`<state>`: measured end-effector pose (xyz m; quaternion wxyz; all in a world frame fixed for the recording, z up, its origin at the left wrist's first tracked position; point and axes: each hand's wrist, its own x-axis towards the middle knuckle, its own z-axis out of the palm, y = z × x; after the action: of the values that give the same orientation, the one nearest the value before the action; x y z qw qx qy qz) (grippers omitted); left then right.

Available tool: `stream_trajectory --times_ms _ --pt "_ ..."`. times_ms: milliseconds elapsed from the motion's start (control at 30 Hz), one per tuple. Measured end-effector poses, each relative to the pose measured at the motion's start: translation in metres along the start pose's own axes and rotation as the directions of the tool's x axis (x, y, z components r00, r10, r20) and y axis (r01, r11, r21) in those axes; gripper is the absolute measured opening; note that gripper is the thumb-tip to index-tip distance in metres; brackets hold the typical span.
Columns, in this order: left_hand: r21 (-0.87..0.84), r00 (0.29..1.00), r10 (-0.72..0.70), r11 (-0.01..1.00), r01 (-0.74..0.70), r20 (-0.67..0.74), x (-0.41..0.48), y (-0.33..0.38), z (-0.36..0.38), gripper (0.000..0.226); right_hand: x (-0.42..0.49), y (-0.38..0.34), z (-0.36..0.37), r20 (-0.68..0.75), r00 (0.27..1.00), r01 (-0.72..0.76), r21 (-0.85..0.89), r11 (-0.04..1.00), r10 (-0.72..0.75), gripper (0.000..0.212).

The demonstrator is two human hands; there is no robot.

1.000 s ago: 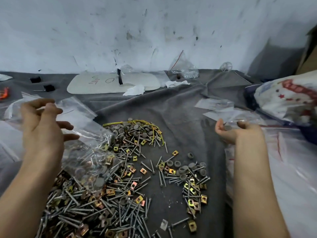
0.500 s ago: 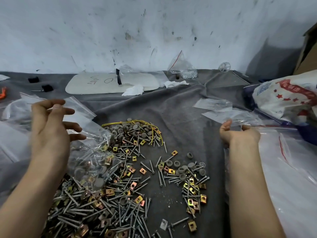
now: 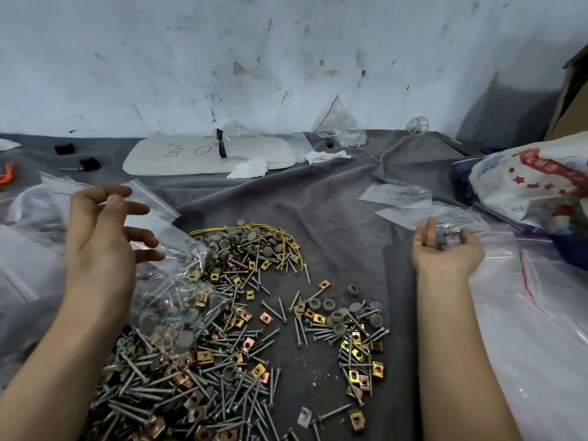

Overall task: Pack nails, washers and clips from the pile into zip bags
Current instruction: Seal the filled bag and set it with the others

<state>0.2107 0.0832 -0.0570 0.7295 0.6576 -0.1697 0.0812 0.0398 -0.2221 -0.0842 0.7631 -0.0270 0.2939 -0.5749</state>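
Far left edge: orange scrap [image 3: 7,173]. Two black blocks [image 3: 65,148] sit behind it on the grey cloth [image 3: 334,218].

Left hand [image 3: 101,243]: raised with its back to the camera, fingers spread and slightly curved, at the mouth of a clear bag [image 3: 159,218]. The thumb and forefinger lie close to the bag's edge; cannot tell whether they pinch it. The bag's lower end holds mixed nails, washers and clips and lies over the left part of the pile [image 3: 197,377].

Pile, centre of cloth: nails [image 3: 222,393], brass-coloured clips [image 3: 203,357] and grey washers [image 3: 251,241]. The washers are mostly at the far end, under loops of yellow wire [image 3: 254,226]. A smaller cluster [image 3: 350,329] lies just right of it. A white pad [image 3: 206,151] lies near the wall.

Right hand [image 3: 445,254]: palm up, fingers loosely cupped, thumb out. A small grey piece [image 3: 440,241] lies against the fingers, not pinched. Flat bags [image 3: 394,194] lie just beyond the hand.

Far right: large clear sack [image 3: 525,329] and printed sack [image 3: 534,186].
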Motion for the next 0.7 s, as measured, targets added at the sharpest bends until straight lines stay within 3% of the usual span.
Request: stream_trajectory --times_ms 33,133,233,333,433,533,600,700 --pt "-0.002 1.0 -0.001 1.0 0.001 0.005 0.0 0.0 0.0 0.023 0.005 -0.001 0.003 -0.023 0.999 -0.031 0.073 0.997 0.033 0.034" --pt "-0.003 1.0 -0.018 1.0 0.018 0.014 -0.001 0.0 0.001 0.023 0.003 -0.006 0.01 -0.05 0.996 -0.073 0.018 0.997 0.074 0.015" --pt "-0.002 0.999 -0.026 1.0 0.026 0.028 -0.002 0.0 0.002 0.023 -0.003 -0.005 0.013 0.043 0.997 -0.054 -0.203 0.978 0.064 0.035" --pt "-0.016 0.996 -0.03 0.999 0.032 0.083 -0.005 0.003 0.004 0.027 -0.019 -0.005 0.028 0.262 0.952 0.006 -0.539 0.842 0.161 0.04" --pt "0.054 0.973 0.052 0.996 -0.066 0.226 -0.009 0.006 0.006 0.028 -0.043 -0.003 0.042 0.46 0.801 0.136 -0.763 0.633 0.383 0.049" --pt "0.163 0.859 0.231 0.927 -0.336 0.456 -0.016 0.009 0.008 0.051 -0.071 0.005 0.048 0.549 0.605 0.347 -0.834 0.43 0.577 0.041" --pt "0.182 0.769 0.306 0.861 -0.475 0.562 -0.021 0.013 0.011 0.062 -0.089 0.015 0.049 0.566 0.49 0.417 -0.82 0.391 0.664 0.038" --pt "0.123 0.753 0.274 0.897 -0.425 0.598 -0.026 0.016 0.016 0.042 -0.106 0.026 0.05 0.562 0.393 0.432 -0.812 0.393 0.728 0.037"
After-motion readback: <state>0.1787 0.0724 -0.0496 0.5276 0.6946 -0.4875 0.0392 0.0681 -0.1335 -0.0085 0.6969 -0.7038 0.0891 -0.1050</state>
